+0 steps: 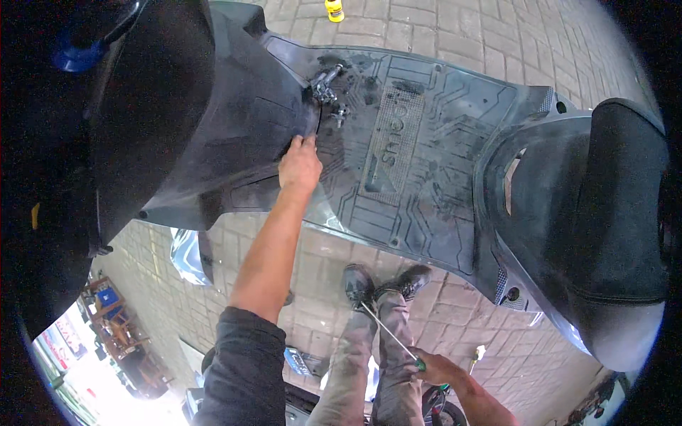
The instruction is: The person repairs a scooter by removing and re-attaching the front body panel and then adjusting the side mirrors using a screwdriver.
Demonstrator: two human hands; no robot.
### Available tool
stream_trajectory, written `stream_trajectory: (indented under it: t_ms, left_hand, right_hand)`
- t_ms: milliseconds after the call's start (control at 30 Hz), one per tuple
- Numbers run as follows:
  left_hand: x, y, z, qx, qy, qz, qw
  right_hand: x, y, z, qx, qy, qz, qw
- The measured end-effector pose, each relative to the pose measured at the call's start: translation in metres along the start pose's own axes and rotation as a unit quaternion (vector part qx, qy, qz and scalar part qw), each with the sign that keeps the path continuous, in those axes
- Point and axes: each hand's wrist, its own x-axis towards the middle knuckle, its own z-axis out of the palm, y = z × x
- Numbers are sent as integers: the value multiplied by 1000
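Note:
A dark grey scooter lies across my view, with its ridged footboard [455, 142] in the middle and the inner front panel [241, 106] at the left. My left hand [300, 165] is at the panel's lower edge, where it meets the footboard. Its fingers are bent and close together; what they grip, if anything, is hidden. Low down by my legs, my right hand [435, 369] is closed round the green handle of a long-shafted screwdriver [389, 331]. The tip points up and left, in front of my shoe. Small metal parts [327, 86] lie on the footboard, beyond my left hand.
The black seat [621, 206] rises at the right. On the brick paving [455, 298] are a yellow bottle [334, 10] at the far side and a glossy silver panel [189, 255] at the left. A wooden shelf [117, 319] with a blue box stands at the lower left.

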Motion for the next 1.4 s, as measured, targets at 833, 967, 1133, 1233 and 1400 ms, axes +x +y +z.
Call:
stream_trajectory:
  t_ms: [833, 967, 1133, 1233, 1400]
  left_hand:
    - [-167, 59, -260, -909, 10, -108, 403]
    - [-193, 63, -298, -925, -32, -104, 365]
    - [-241, 84, -351, -925, -20, -114, 363]
    - [-268, 95, -367, -944, -43, -61, 321]
    - [-303, 141, -413, -924, 40, -179, 335]
  right_hand:
    - [-169, -178, -50, -63, 368, -267, 888]
    - [-222, -193, -34, -72, 453, -288, 841]
    - [-306, -212, -38, -181, 441, -227, 850]
    - [-357, -213, -45, -125, 351, -223, 901]
    - [-407, -218, -39, -345, 433, -205, 807]
